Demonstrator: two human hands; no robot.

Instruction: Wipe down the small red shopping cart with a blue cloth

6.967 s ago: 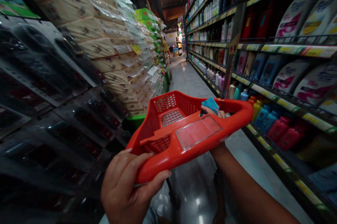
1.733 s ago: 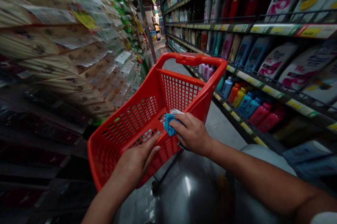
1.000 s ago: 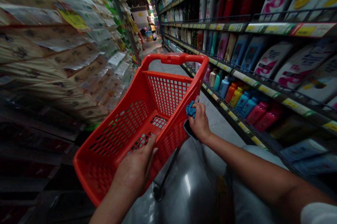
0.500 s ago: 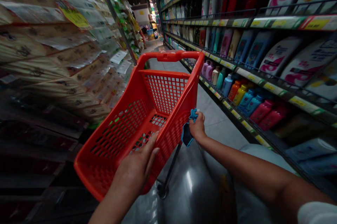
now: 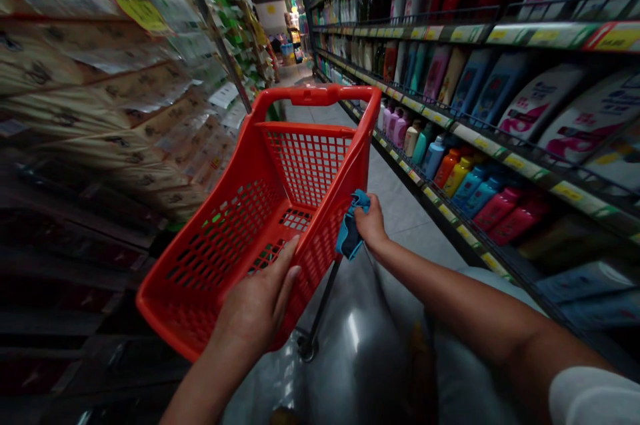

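A red plastic shopping cart (image 5: pixel 260 212) with latticed basket walls stands tilted across the middle of the head view. Over its near side rim lies my left hand (image 5: pixel 255 298), closed on it with the thumb outside; the fingers inside the basket are partly hidden. My right hand (image 5: pixel 371 222) is closed around a crumpled blue cloth (image 5: pixel 351 232) with a dark panel and light blue edging. That cloth is against or very near the outer side wall of the cart; I cannot tell if it touches.
Shelves of shampoo bottles (image 5: pixel 505 205) run along the right, with price strips (image 5: pixel 520 165) on their edges. Stacked wrapped packs (image 5: pixel 100 98) line the left. A metal pole (image 5: pixel 215 32) rises beside the cart. Grey tiled floor (image 5: pixel 400 205) leads down the aisle.
My right hand and the cloth have shifted slightly up and left along the cart's side, and the cloth is folded differently. The cart sits a little higher in view; my left hand stays on its rim.
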